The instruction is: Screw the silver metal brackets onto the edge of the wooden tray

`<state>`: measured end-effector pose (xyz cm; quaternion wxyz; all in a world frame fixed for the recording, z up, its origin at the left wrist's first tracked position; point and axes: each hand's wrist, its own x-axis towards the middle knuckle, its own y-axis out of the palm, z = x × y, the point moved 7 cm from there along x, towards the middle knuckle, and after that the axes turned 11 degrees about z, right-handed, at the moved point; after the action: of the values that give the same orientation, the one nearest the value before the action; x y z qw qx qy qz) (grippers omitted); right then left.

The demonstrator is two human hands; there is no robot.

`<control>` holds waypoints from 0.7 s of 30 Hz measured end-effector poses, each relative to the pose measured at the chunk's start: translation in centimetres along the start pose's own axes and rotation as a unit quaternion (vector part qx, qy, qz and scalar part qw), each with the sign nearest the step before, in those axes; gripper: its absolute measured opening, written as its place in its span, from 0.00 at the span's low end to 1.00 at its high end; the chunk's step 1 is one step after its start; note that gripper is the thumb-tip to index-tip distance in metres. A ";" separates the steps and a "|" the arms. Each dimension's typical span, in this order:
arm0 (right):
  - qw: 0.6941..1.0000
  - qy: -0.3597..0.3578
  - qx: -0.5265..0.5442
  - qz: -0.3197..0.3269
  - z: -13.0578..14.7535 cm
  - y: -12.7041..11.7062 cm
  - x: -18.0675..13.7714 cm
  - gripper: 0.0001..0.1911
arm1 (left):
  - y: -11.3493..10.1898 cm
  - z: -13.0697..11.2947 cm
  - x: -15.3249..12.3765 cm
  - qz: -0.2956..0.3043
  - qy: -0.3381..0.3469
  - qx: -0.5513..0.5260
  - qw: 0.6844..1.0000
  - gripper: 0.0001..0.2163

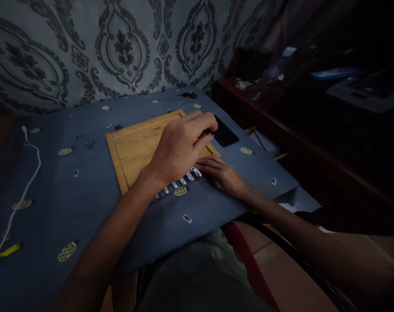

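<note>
My left hand [183, 145] hovers over the right part of a wooden board [131, 147]. Its fingers are curled and pinched together near a small dark thing I cannot make out. Just beyond its fingertips lies a black phone [225, 134] on the blue cloth [70, 195]. My right hand [221, 173] lies flat on the cloth at the board's near right corner, fingers stretched out. Its fingertips touch the end of a row of small shiny pieces [183, 181] lined up along the board's front edge.
A white cable [27, 182] runs down the left side of the cloth. Small dark items [188, 94] sit at the table's far edge by the patterned wall. A dim cluttered wooden shelf [281, 108] stands to the right. Tiny loose pieces [187, 219] dot the cloth.
</note>
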<state>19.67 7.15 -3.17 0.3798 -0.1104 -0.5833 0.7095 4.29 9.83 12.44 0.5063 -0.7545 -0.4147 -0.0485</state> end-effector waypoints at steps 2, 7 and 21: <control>1.000 -0.002 0.001 0.002 0.0 0.0 0.0 0.30 | 0.2 0.1 0.1 0.004 0.001 0.005 1.000 0.07; 1.000 -0.008 0.000 -0.005 0.0 -0.1 -0.1 0.29 | 1.1 0.4 0.1 0.016 -0.003 0.010 1.000 0.06; 0.999 -0.027 -0.017 -0.016 0.3 -0.1 -0.1 0.29 | 1.8 0.7 0.2 0.023 0.004 0.025 0.999 0.07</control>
<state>19.67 6.88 -3.01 0.3735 -0.0883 -0.6069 0.6959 5.37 10.19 10.91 0.5281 -0.7506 -0.3960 -0.0293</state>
